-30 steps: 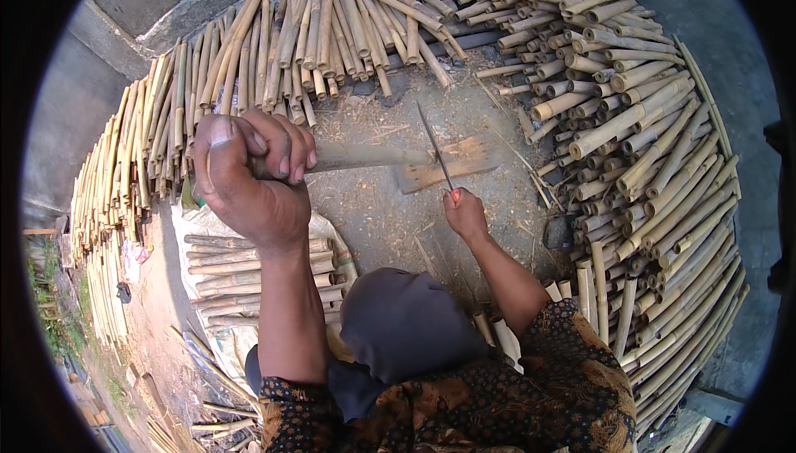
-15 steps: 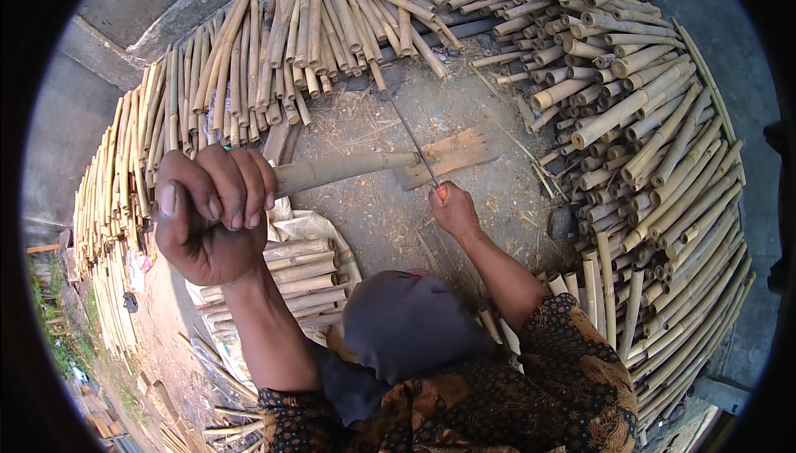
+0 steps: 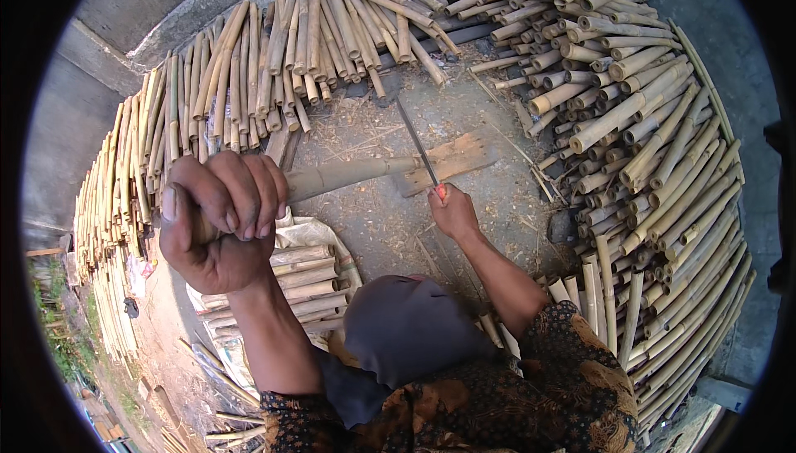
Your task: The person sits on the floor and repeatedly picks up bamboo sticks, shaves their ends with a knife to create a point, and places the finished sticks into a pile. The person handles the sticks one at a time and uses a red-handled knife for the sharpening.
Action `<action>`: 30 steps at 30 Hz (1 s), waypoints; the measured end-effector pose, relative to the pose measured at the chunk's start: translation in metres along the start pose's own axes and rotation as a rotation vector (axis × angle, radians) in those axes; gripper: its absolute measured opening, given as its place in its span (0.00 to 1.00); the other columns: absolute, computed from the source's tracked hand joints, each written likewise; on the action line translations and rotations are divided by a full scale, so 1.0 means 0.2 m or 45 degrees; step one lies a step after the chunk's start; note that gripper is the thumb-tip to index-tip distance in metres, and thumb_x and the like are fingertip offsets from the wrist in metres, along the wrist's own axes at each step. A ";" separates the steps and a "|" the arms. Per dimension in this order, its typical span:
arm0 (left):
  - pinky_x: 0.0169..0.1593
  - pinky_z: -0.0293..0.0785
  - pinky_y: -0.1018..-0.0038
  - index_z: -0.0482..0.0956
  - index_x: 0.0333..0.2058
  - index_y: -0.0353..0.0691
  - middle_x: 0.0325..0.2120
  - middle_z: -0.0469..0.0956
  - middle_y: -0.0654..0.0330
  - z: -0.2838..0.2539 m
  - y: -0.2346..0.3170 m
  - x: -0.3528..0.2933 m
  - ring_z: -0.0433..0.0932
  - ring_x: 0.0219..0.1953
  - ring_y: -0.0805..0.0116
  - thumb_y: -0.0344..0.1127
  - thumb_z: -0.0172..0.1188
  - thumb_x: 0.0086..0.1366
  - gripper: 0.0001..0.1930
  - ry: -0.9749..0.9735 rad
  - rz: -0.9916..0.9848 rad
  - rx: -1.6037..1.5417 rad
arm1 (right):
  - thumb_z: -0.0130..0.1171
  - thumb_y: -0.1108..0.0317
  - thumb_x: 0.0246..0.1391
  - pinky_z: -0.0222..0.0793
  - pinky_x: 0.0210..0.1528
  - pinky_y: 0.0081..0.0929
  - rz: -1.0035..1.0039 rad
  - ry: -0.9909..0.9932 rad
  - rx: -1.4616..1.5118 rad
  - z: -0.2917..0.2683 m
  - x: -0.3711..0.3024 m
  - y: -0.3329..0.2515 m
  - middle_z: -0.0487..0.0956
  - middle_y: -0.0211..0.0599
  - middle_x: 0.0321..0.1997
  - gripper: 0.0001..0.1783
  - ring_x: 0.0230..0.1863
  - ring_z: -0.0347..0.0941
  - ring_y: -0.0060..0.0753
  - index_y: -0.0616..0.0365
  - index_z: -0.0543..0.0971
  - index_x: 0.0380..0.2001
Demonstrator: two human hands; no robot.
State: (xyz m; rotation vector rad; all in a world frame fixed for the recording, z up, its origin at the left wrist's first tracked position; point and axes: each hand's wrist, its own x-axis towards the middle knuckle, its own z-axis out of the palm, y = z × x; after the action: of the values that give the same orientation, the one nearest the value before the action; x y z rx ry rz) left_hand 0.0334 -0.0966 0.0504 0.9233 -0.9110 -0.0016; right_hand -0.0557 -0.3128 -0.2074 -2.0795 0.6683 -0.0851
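Note:
My left hand [image 3: 224, 216] is wrapped round the near end of a bamboo pole [image 3: 352, 176]. The pole slopes away to the right, and its far end lies at a flat wooden board [image 3: 460, 154] on the ground. In my right hand [image 3: 454, 211] is the red handle of a long, thin-bladed knife [image 3: 419, 144]. Its blade points away and slightly left, crossing beside the pole's far end; whether the two touch I cannot tell. My left fist hides the near end of the pole.
Cut bamboo poles [image 3: 311, 30] lean in a row at the far side, and a tall stack of bamboo [image 3: 647, 121] curves along the right. Several short pieces [image 3: 307, 279] lie on a pale sack [image 3: 336, 245] near my left forearm. Shavings litter the ground.
My left hand has shifted a little to the right with the bamboo pole. The knife blade has turned slightly and its tip sits a bit farther right; my right hand has hardly moved.

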 end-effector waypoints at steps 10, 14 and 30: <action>0.23 0.61 0.74 0.62 0.25 0.46 0.14 0.60 0.66 -0.03 -0.02 0.02 0.57 0.13 0.75 0.48 0.34 0.76 0.21 0.025 0.001 -0.063 | 0.61 0.57 0.61 0.74 0.36 0.49 -0.189 0.025 0.038 0.04 0.00 -0.01 0.81 0.59 0.30 0.16 0.37 0.79 0.65 0.61 0.78 0.37; 0.23 0.61 0.73 0.61 0.24 0.46 0.13 0.59 0.66 -0.02 -0.03 0.03 0.56 0.13 0.74 0.47 0.32 0.76 0.21 0.037 -0.009 -0.036 | 0.61 0.58 0.60 0.74 0.35 0.50 -0.109 -0.047 -0.020 0.02 0.00 -0.01 0.81 0.58 0.30 0.16 0.36 0.79 0.66 0.62 0.78 0.36; 0.24 0.61 0.72 0.60 0.23 0.46 0.13 0.57 0.65 -0.03 -0.06 0.02 0.55 0.13 0.74 0.45 0.32 0.76 0.20 0.095 -0.041 -0.024 | 0.60 0.55 0.61 0.75 0.40 0.50 -0.450 0.069 0.207 0.01 -0.02 0.05 0.82 0.60 0.32 0.17 0.38 0.79 0.66 0.62 0.79 0.36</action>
State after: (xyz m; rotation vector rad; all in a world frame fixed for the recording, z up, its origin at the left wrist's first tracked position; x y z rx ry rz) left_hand 0.0439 -0.1022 0.0423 0.9144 -0.8257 -0.0036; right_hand -0.0630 -0.3135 -0.2169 -2.0217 0.3077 -0.3842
